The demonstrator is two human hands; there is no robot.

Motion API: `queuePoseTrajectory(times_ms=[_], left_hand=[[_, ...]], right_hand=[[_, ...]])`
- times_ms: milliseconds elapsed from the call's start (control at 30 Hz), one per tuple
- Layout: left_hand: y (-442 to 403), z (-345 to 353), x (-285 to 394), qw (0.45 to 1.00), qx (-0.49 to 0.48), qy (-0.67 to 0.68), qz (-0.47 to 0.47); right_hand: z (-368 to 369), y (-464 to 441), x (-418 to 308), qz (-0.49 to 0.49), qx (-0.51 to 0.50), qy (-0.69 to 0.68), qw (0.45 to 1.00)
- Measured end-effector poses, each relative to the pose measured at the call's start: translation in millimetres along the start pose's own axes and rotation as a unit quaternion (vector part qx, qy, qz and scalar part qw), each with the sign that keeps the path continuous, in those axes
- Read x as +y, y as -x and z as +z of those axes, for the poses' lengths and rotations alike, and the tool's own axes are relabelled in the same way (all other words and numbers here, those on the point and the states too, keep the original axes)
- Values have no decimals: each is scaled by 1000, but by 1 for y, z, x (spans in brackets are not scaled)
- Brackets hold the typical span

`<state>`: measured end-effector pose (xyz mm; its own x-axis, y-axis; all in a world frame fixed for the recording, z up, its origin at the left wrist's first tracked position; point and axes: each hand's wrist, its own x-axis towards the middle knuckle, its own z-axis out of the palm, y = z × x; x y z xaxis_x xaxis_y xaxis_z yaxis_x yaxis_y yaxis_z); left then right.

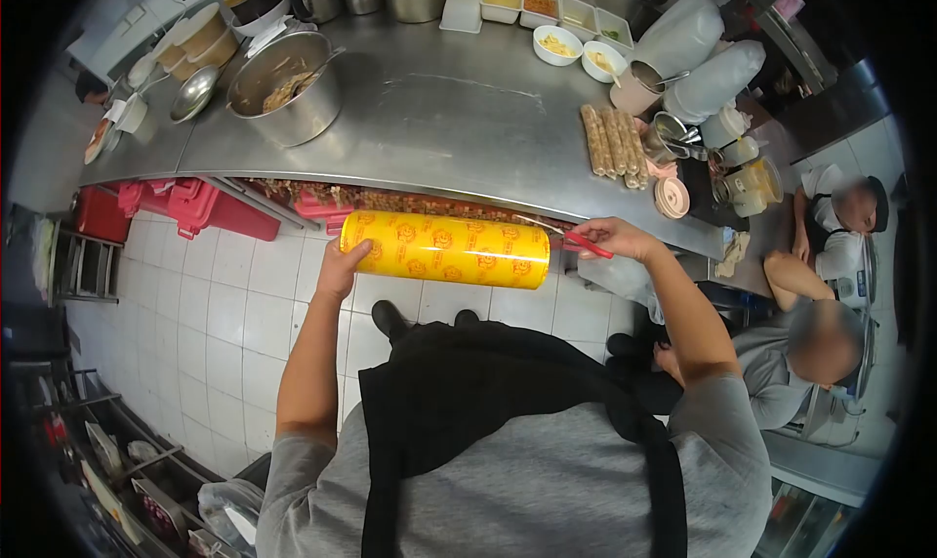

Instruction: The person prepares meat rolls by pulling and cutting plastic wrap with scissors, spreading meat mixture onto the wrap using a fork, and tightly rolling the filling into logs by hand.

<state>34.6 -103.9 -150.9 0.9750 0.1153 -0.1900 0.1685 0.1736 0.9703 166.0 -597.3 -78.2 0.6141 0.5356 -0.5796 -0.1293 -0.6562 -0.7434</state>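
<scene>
A fat yellow roll of plastic wrap [444, 250] with a red printed pattern is held level in front of my body, just off the counter's near edge. My left hand [342, 267] grips its left end, thumb on top. At the other end, my right hand [617, 238] is closed on red-handled scissors [590, 247]. Their slim blades seem to point left, towards the roll's upper right edge; whether they touch it I cannot tell.
The steel counter [439, 119] holds a large pot [293, 89] with food and a spoon, several wrapped rolls of food [613, 143], white bowls [557, 45] and containers. Red bins [224, 209] stand below. Two people sit at the right, one person [781, 363] close by.
</scene>
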Motion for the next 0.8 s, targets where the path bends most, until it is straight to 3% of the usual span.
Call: queuePoseTrajectory(times_ms=[467,667,767,800], left_hand=[[-7,-2,-4,999,-8,40,-2],[-8,-8,-4,998,-30,49,-19],[-9,-6,-2,997,-37,60,-22],[-9,-7,-2,997,-41,59,-22]], right_hand=[[-1,-21,-18,-17,-40,17,999],[7,-26,-46,28,-56,28,998],[1,-7,-53,-28,-15,87,996],[1,-2,-49,-31,-18,2,999]])
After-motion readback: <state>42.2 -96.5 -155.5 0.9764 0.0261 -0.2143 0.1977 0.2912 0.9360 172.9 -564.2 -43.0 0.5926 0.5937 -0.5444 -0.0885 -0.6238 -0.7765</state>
